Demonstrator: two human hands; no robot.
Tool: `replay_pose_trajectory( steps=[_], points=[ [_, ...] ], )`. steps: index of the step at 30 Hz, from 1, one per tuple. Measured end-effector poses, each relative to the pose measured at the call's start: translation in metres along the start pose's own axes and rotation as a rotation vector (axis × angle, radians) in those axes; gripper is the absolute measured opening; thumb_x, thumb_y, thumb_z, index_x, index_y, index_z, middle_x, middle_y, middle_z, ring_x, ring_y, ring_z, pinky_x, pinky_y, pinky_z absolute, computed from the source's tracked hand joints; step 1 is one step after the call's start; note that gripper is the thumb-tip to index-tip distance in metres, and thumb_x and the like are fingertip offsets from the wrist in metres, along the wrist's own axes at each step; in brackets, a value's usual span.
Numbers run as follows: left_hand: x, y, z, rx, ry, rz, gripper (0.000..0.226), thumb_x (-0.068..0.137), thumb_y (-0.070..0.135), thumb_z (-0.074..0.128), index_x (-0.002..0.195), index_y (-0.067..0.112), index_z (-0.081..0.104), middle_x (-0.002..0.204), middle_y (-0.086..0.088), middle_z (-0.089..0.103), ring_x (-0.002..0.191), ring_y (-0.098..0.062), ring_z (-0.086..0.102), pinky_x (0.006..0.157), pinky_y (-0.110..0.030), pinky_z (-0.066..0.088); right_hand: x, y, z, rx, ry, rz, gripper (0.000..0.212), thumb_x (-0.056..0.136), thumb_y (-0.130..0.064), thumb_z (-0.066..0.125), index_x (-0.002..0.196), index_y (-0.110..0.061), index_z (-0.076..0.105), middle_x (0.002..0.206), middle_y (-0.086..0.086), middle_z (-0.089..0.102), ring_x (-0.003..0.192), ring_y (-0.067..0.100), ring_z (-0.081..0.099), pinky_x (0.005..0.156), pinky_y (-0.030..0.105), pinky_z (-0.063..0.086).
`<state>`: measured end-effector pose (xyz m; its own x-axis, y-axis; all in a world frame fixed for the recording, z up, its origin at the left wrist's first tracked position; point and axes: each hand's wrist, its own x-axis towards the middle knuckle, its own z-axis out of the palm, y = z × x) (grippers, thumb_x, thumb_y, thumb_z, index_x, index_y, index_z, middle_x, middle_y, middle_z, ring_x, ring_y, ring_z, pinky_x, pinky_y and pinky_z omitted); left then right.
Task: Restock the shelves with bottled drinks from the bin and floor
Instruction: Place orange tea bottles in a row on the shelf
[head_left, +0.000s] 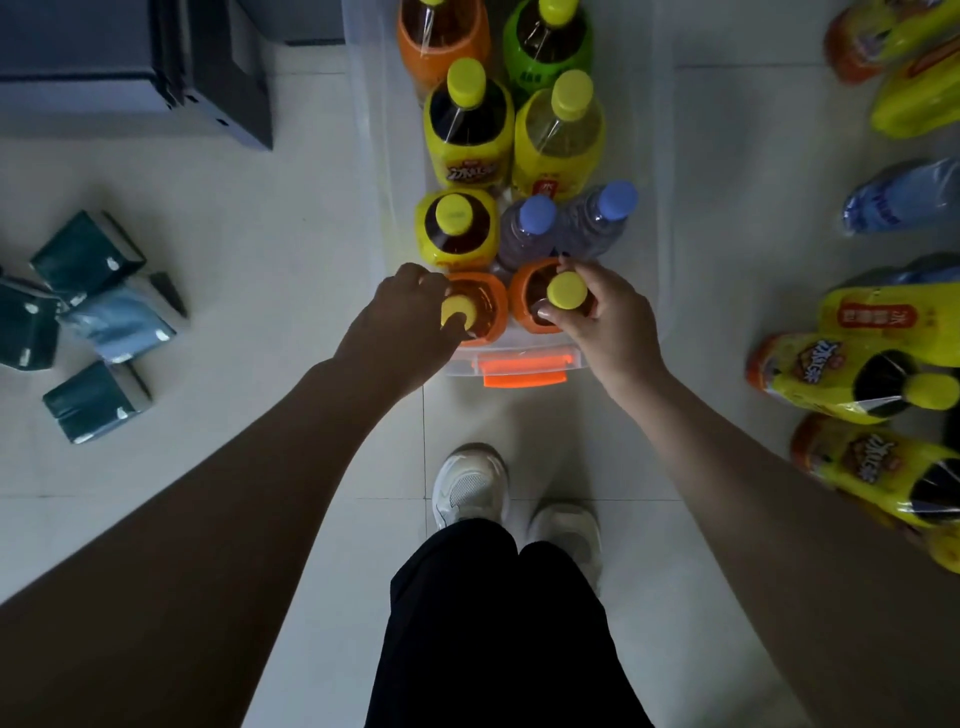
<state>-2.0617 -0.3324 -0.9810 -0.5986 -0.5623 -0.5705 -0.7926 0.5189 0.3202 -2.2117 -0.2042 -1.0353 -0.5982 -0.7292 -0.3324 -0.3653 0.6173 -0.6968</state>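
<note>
A clear plastic bin (647, 218) with an orange latch (524, 370) stands on the floor before me, filled with upright bottles. My left hand (402, 317) curls round the yellow cap of the near-left orange-labelled bottle (488, 306). My right hand (605, 306) pinches the neck under the yellow cap of the near-right orange-labelled bottle (524, 301). Behind them stand yellow-labelled tea bottles (467, 140), two blue-capped water bottles (530, 234), an orange bottle (441, 36) and a green one (545, 47).
Several yellow-labelled bottles (852, 374) and a water bottle (904, 200) lie on the tiled floor at the right. Dark green and blue packets (93, 312) lie at the left. A dark shelf base (208, 78) sits at top left. My white shoes (470, 486) stand just short of the bin.
</note>
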Motion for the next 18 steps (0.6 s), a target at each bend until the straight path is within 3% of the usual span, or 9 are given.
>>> replay_pose_trajectory(
  steps=[10,18],
  points=[
    [-0.025,0.027,-0.042,0.026,0.001,0.053,0.034,0.093,0.025,0.049,0.119,0.005,0.056,0.121,-0.019,0.052,0.112,-0.034,0.05,0.095,-0.037,0.04,-0.021,-0.035,-0.049,0.071,0.08,0.016,0.048,0.076,-0.026,0.075,0.119,-0.012,0.061,0.114,0.008,0.066,0.105,0.024,0.06,0.086,0.029,0.044],
    [-0.093,0.1,-0.148,0.037,0.043,0.174,0.031,0.091,0.023,0.053,0.117,0.008,0.058,0.121,-0.015,0.054,0.113,-0.031,0.052,0.093,-0.03,0.039,-0.069,-0.112,-0.158,0.21,0.17,0.086,0.04,0.077,-0.02,0.074,0.114,-0.012,0.064,0.107,0.007,0.068,0.099,0.022,0.061,0.078,0.019,0.038]
  ],
)
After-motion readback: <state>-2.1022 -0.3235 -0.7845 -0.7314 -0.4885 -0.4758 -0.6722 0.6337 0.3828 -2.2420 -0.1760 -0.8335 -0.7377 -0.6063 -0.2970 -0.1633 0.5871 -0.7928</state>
